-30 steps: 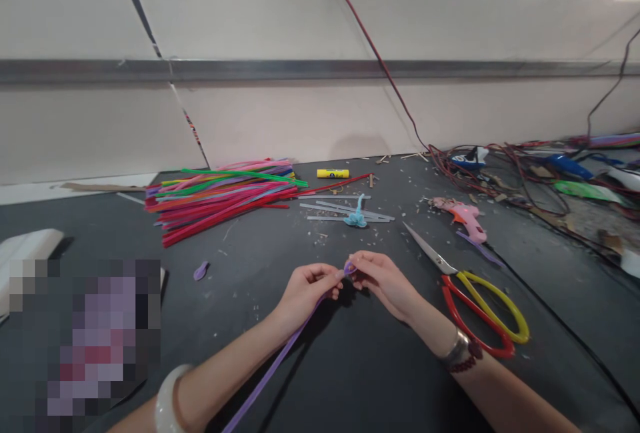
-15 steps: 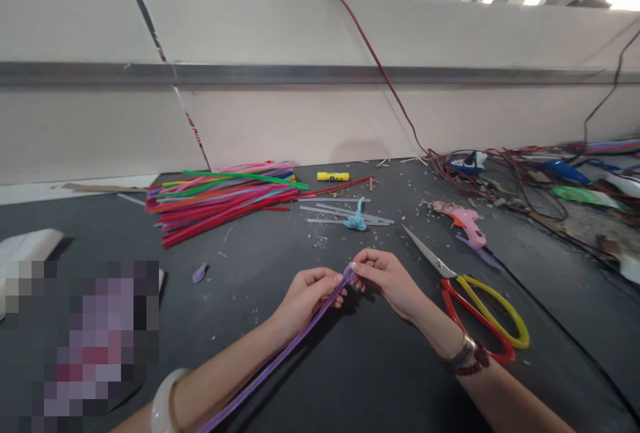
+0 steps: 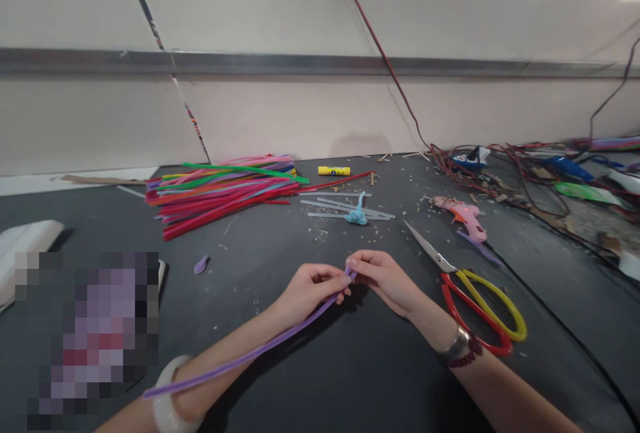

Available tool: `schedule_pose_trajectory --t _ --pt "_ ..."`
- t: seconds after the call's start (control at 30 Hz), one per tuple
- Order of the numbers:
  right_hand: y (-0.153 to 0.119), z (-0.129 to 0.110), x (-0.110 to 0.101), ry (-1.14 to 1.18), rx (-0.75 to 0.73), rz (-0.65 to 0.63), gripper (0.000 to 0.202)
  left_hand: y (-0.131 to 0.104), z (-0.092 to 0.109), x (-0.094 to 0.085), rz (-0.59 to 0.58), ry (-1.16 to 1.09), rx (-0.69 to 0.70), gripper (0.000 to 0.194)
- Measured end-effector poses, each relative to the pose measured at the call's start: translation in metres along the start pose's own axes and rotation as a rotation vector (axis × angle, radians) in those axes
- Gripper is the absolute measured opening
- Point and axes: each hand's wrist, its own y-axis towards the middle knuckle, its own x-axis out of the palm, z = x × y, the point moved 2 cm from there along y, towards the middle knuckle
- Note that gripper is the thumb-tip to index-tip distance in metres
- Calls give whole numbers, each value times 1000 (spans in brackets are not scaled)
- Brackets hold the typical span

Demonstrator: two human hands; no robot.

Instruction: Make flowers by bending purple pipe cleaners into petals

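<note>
A long purple pipe cleaner [image 3: 270, 344] runs from my fingertips down across my left forearm. My left hand [image 3: 320, 287] pinches it close to its far end. At that end, the thumb and fingers of my right hand [image 3: 383, 278] grip a small bent loop, partly hidden by the fingertips. Both hands are close together, just above the dark table [image 3: 300, 393]. A small purple looped piece [image 3: 201, 264] lies by itself to the left. Beyond my hands sits a light blue twisted pipe cleaner shape [image 3: 356, 214] on several translucent glue sticks [image 3: 325, 215].
Scissors [image 3: 465, 286] with red and yellow handles lie right of my right hand, a pink glue gun [image 3: 463, 214] behind them. Multicoloured pipe cleaners [image 3: 225, 196] are heaped at the back left, near a yellow glue stick tube [image 3: 334, 171]. Tangled cables [image 3: 500, 173] crowd the back right.
The purple pipe cleaner's loose end has swung up and left, now lying over my left forearm and bangle. My fingers have shifted slightly at the loop. The view has tilted a little downward.
</note>
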Motion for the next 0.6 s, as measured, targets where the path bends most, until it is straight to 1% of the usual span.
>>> schedule_pose_trajectory --t 0.07,0.13,0.27,0.37,0.5,0.6 --pt "0 0 1 -7 3 19 15 1 -2 -2 -4 43 -7 18" --pt "-1 -2 2 -2 -11 18 16 2 -3 -3 -5 31 -2 18" --pt "-3 -3 3 84 -38 -75 16 2 -2 -4 -7 -152 -7 17" --pt "-3 0 2 148 -45 -93 15 0 1 -1 -14 -220 -27 16" --pt "-2 5 5 217 -77 -95 4 -2 2 3 -30 -206 -20 17" --pt "-3 8 7 277 -74 -109 6 -3 2 4 -41 -176 -1 19"
